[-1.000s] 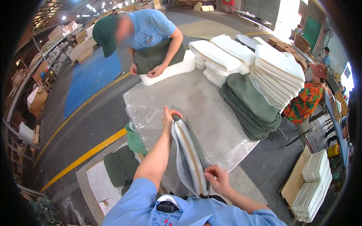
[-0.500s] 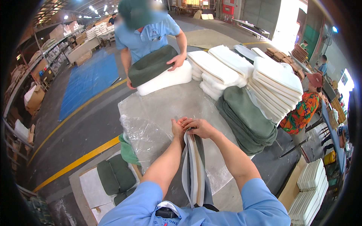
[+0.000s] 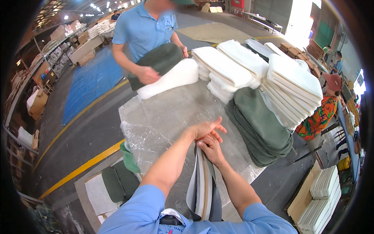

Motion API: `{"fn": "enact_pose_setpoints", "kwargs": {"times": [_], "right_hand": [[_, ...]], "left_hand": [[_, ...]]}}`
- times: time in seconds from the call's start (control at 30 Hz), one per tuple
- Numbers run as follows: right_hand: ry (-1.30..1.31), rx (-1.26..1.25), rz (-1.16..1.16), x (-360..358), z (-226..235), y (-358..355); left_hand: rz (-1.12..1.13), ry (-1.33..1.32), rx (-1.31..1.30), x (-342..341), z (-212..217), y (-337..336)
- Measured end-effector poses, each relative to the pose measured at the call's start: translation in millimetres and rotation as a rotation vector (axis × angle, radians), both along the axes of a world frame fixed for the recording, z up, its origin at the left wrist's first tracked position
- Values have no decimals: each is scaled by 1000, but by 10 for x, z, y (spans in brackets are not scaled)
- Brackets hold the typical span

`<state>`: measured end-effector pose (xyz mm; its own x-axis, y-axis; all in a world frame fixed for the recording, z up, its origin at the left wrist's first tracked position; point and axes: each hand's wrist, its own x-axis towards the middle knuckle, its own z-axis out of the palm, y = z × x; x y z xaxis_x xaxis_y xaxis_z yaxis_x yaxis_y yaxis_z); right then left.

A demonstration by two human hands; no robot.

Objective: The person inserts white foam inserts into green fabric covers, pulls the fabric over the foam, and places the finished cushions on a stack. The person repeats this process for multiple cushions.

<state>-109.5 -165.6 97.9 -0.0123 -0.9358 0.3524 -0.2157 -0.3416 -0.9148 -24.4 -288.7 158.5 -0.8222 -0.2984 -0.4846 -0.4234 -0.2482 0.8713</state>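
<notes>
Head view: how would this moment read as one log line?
left hand: flat above cover end | right hand: pinching folded grey cover | table: plastic-wrapped

Grey-and-white striped folded cover (image 3: 204,187), dark green cushions (image 3: 263,128), white foam pads (image 3: 292,84), blue tarp (image 3: 91,84), yellow floor line (image 3: 83,167).

Only one view is given, taken from a wide fisheye camera worn on the person's head. The scene is looked down upon from above and slightly forward, across the table (image 3: 156,117). The left hand (image 3: 206,128) and right hand (image 3: 210,146) are seen close, near the middle of the frame, with both forearms entering from the lower edge. Farther off, across the table at the top, a co-worker (image 3: 146,27) is seen facing the camera. The stacks (image 3: 272,78) are caught at the right. Straight lines are bent toward the rim, and the corners are darkened. No second view is supplied, so nothing is shared.
</notes>
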Motion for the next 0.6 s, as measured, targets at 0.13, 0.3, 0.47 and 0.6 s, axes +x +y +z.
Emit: {"fn": "enact_pose_setpoints", "kwargs": {"times": [0.13, 0.3, 0.47, 0.6], "right_hand": [[-203, 118, -49, 19, -136, 193], [-167, 87, -57, -138, -221, 282], [-106, 4, -29, -67, 107, 280], [-93, -54, -73, -218, 217, 519]], "left_hand": [[-136, -107, -271, -94, -29, 160], [113, 206, -157, -154, -206, 254], [641, 507, -105, 341, -715, 240], [629, 430, -84, 335, -841, 451]]}}
